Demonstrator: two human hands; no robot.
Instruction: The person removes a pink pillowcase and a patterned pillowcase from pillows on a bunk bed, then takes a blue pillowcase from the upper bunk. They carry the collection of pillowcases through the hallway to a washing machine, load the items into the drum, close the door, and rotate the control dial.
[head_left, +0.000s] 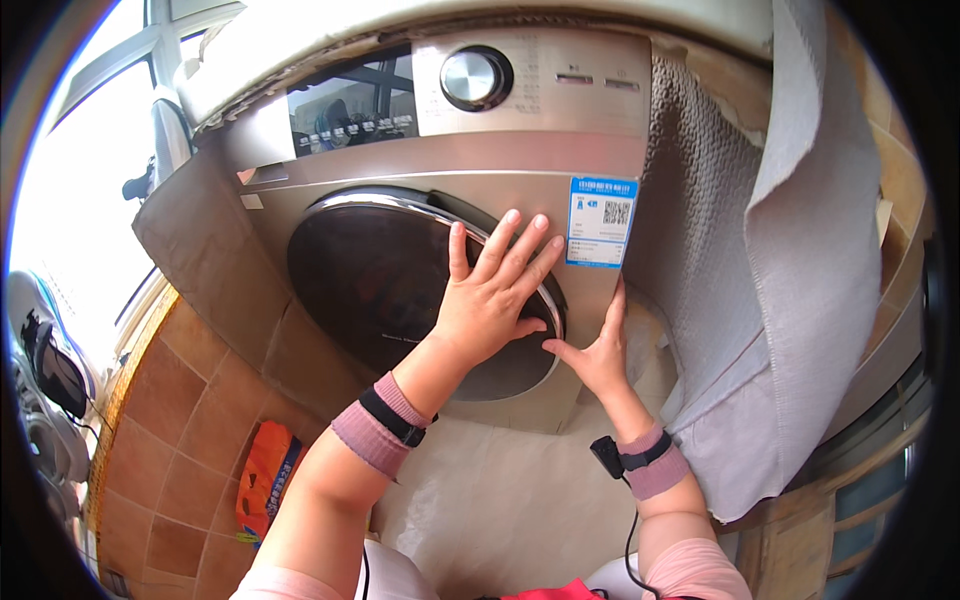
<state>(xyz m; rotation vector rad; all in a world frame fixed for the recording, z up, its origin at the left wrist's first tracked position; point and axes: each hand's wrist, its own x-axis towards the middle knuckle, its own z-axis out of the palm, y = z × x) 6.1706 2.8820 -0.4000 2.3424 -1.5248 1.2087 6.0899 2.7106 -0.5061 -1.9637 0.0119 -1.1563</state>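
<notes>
A silver front-loading washing machine (480,155) stands before me under a pale countertop. Its round dark door (375,270) with a chrome rim looks closed. My left hand (490,290) lies flat over the door's right part, fingers spread across the rim. Beside the door's lower right edge is my right hand (597,352), thumb and fingers apart, the thumb near the rim and the fingers along the machine's right front edge. Neither hand holds anything. A round silver knob (474,78) sits on the control panel, left of two small buttons. Above my right hand is a blue-and-white label (602,222).
A grey cloth (810,260) hangs along the machine's right side. Brown tiles (175,450) cover the left wall, with an orange packet (265,475) near it. Shoes (45,370) stand by the bright window at far left. Pale floor (470,490) lies below the machine.
</notes>
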